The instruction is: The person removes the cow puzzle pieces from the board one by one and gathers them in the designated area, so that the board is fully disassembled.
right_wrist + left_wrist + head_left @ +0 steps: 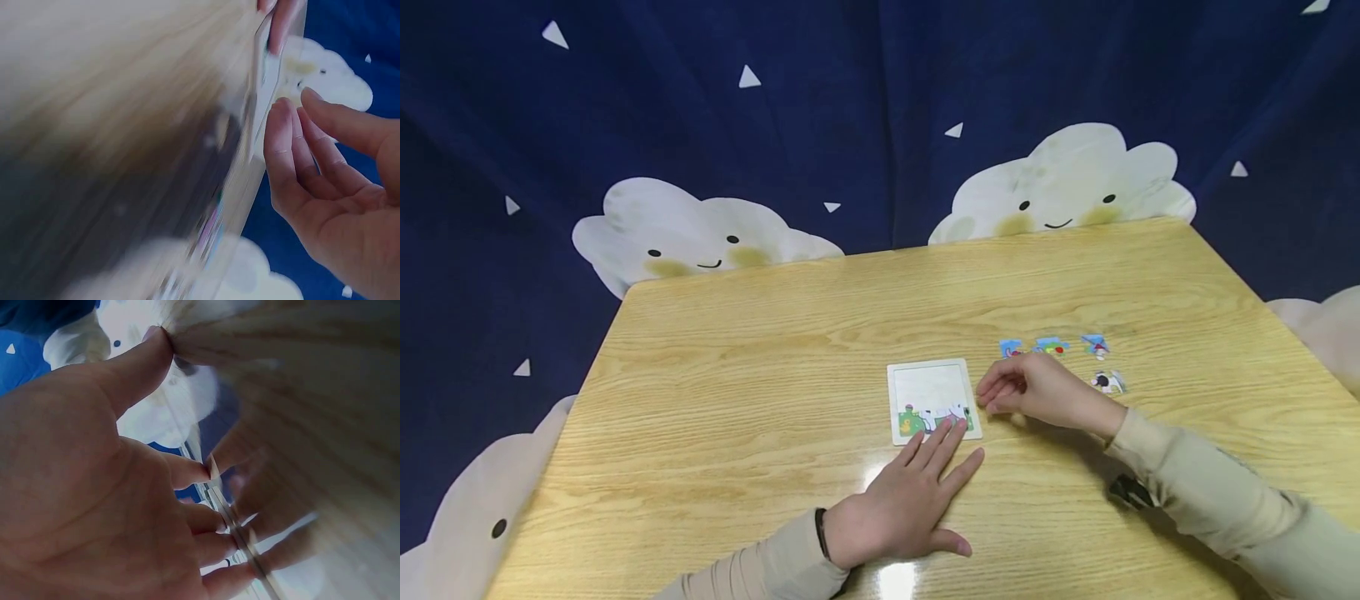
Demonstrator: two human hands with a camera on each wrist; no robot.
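A square white puzzle tray (929, 372) lies on the table, its lower strip filled with printed pieces (917, 420) in green and white. The fingertips of my left hand (904, 505) rest on the tray's near edge, fingers spread and straight; they partly cover the printed strip. Just off the tray's right edge hovers my right hand (1048, 390), its fingers loosely bent. In the right wrist view a gap shows between thumb and fingers of the right hand (337, 181), with nothing held there.
Loose puzzle pieces lie right of the tray: a blue one (1011, 346), a blue-green one (1051, 345), a blue and red one (1095, 345) and a black and white one (1108, 382). Behind the wooden table (737, 358) hangs a dark blue cloud-print curtain (865, 100).
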